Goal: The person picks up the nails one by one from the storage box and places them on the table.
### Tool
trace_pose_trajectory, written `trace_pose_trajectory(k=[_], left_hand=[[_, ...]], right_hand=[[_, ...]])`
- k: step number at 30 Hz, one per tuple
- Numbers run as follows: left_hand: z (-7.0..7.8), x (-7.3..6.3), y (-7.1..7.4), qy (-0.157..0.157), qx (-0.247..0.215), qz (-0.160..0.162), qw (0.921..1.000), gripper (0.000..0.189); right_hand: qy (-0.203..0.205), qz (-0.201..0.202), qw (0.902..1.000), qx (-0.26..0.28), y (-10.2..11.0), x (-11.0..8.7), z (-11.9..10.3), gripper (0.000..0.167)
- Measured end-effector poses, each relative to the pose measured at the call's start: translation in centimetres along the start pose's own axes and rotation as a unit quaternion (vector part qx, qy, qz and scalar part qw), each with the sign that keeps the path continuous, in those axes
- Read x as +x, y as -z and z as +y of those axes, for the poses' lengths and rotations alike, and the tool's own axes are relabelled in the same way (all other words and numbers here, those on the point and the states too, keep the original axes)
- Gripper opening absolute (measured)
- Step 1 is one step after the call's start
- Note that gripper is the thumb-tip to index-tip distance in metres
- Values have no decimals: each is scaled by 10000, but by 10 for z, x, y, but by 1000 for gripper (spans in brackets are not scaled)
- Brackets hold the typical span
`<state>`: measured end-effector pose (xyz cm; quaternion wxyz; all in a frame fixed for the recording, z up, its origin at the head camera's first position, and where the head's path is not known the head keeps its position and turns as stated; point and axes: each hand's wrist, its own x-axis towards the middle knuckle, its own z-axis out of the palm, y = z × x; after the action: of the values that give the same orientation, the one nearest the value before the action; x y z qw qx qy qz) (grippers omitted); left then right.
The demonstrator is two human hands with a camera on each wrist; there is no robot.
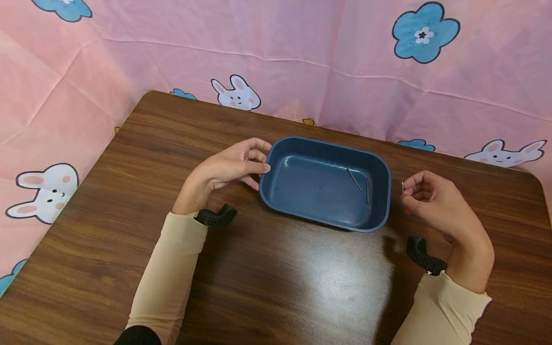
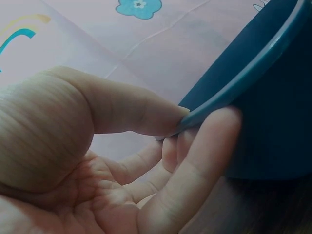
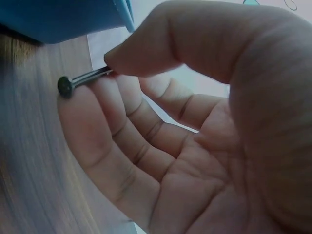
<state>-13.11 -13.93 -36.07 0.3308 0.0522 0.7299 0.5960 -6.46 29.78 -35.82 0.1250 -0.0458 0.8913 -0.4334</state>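
Note:
A dark blue rectangular plastic bin (image 1: 315, 191) with rounded corners stands on the table. My left hand (image 1: 233, 165) pinches its left rim, thumb on top and fingers against the outer wall; the left wrist view shows this grip on the rim (image 2: 234, 90) up close. To the right of the bin, apart from it, my right hand (image 1: 444, 203) holds a metal nail (image 3: 87, 78) between thumb and fingers, its flat round head sticking out past the fingertips. Inside the bin, near its right end, lie two thin metal nails, one slanted (image 1: 355, 180) and one nearly straight (image 1: 368, 191).
The brown wood-grain table (image 1: 276, 287) reaches back to a pink cloth backdrop (image 1: 276, 28) printed with rabbits and flowers. Black wrist mounts sit on the left (image 1: 215, 216) and right (image 1: 424, 258) wrists. Light glares on the tabletop in front of the bin.

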Motion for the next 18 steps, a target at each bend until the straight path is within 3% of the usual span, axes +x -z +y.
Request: trace_pose_trajectory(k=[18], left_hand=[[2,1,0,27,-69,-6,10000,55]], right_hand=[[-378,-241,9989,-166,0,2,4,23]])
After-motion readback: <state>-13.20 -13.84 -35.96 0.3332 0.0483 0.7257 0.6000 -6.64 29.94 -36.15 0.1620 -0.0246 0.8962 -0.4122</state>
